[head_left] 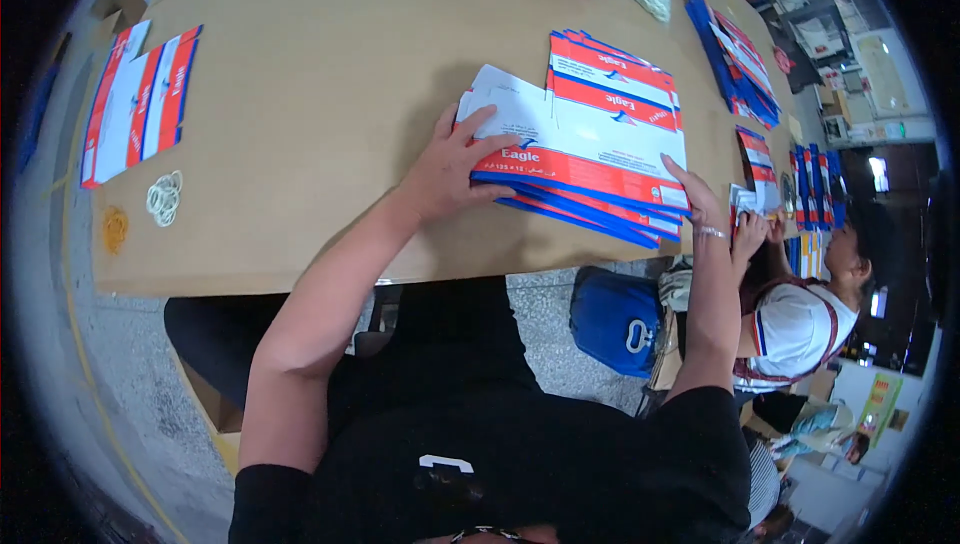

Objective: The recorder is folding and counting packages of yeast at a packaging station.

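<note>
A stack of flattened cartons (620, 149), white, red and blue, lies near the table's front edge, its sheets slightly fanned. My left hand (450, 166) rests on the stack's left end, fingers spread over the top carton's white flap and red band. At the right end, my right hand (697, 194) has its thumb on the top carton and its other fingers at the side edge, mostly hidden. The stack's lower sheets stick out toward me in blue-edged layers.
Flattened cartons (140, 104) lie at the far left, near white rubber bands (164, 198) and orange rubber bands (115, 230). More carton stacks (735, 59) stand at the back and right. A co-worker (800, 329) handles cartons at right. A blue container (612, 319) is below the table edge.
</note>
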A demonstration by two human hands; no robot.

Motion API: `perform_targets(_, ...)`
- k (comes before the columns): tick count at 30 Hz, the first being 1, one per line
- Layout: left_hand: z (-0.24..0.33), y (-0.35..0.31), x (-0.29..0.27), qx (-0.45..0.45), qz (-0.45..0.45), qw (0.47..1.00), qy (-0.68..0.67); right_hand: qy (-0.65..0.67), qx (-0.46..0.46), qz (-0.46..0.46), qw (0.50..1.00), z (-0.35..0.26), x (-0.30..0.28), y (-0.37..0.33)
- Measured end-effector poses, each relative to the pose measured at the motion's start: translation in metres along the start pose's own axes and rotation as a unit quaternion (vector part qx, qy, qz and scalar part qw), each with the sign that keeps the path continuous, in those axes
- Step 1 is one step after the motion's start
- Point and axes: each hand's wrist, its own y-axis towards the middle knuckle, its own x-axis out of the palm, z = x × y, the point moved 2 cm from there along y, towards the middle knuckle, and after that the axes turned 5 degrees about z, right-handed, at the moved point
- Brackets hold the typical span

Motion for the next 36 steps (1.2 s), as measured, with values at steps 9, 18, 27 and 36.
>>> perform_targets(9,-0.034,-0.088,-0.062,-0.251,0.414,0.822,-0.300,0.247,-0.141,0.016,0.959,0.036,0.168,-0.087)
perform_targets(18,0.000,-0.083,-0.125,-0.324,0.448,0.506,-0.662,0.231,-0.320,-0.065,0.917,0.038,0.286,-0.148)
perform_targets(27,0.038,-0.099,-0.201,-0.152,0.565,0.588,-0.558,-0.393,-0.277,-0.165,0.861,-0.015,0.299,-0.176)
perform_targets(36,0.095,-0.106,-0.271,-0.095,0.489,0.834,-0.239,-0.287,-0.785,0.133,0.533,-0.156,0.341,-0.303)
